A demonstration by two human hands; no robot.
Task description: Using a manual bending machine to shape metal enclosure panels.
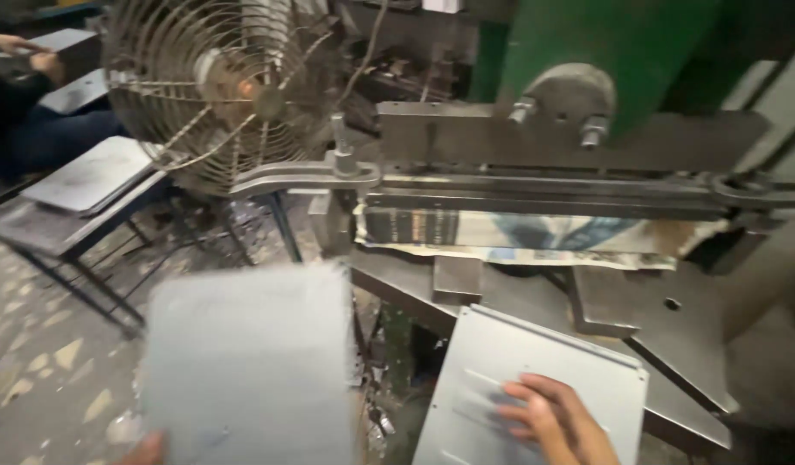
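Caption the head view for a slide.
Right hand presses a metal panel at the press; left hand holds another sheet.

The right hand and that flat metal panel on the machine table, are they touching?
Touching. The head view shows the right hand lying flat on the metal panel, fingers spread across its surface with no gap visible.

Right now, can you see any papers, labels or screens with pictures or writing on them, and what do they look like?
Printed paper sheet: draped along the machine bed under the long steel bar, a wide crumpled strip, off-white with blue and dark patches; the print is too blurred to make out.
No labels, signs or screens show.
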